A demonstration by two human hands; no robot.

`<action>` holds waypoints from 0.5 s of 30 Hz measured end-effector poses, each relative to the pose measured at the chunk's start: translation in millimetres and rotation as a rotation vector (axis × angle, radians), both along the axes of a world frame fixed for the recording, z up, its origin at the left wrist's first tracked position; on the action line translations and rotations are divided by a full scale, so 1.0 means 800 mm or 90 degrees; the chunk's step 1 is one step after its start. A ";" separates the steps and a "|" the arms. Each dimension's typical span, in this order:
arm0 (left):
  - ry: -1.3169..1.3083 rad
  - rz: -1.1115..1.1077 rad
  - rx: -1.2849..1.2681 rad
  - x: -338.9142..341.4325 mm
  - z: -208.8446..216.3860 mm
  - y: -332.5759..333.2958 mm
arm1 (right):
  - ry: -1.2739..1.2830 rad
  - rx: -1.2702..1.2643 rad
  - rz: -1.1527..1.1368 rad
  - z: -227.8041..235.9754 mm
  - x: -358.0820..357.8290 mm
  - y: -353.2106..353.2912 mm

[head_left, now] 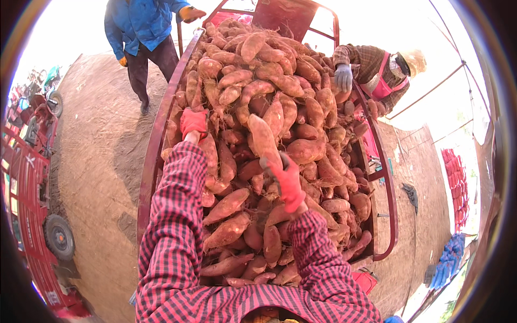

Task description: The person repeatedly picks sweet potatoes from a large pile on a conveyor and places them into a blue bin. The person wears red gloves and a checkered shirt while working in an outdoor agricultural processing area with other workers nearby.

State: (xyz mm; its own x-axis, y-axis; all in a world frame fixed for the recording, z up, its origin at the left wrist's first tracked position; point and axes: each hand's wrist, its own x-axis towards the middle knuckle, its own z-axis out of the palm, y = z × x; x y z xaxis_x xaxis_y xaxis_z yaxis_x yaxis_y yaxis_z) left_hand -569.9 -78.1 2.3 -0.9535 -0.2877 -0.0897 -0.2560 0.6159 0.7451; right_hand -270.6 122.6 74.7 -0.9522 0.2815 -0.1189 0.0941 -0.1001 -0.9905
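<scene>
Tuber (263,137), reddish-brown, elongated, presumably stiff and bruise-prone, suits a mid-body hold; right red-gloved fingers (291,168) grasp its lower end, left red-gloved fingers (194,119) have an indeterminable hold.

Left arm (175,210) stretched ahead; right forearm (318,239) angled inward, right fingers (279,171) curled.

long dusty-pink sweet potato (263,140) held tilted over heap of reddish, root-fringed sweet potatoes (306,151)

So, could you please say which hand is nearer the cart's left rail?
Left. The left hand is just inside the rail; the right hand is farther across the sweet potatoes.
</scene>
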 end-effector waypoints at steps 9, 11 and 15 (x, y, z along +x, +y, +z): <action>0.321 -0.486 0.597 0.226 0.075 -0.046 | 0.331 0.084 0.085 0.014 0.061 -0.040; -0.104 -0.301 1.063 0.303 0.088 -0.030 | 0.164 -0.211 0.149 0.015 0.073 -0.050; -0.143 -0.295 0.996 0.424 0.097 -0.030 | 0.022 -0.224 0.128 0.015 0.152 -0.080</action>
State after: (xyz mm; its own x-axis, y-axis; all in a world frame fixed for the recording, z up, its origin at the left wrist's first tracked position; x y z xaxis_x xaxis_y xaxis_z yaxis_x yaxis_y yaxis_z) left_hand -230.6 -101.8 80.1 -0.8562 0.4972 -0.1405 -0.4571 -0.6022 0.6545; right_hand -149.1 58.9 86.7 -0.9892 0.0365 -0.1422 0.1143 -0.4166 -0.9019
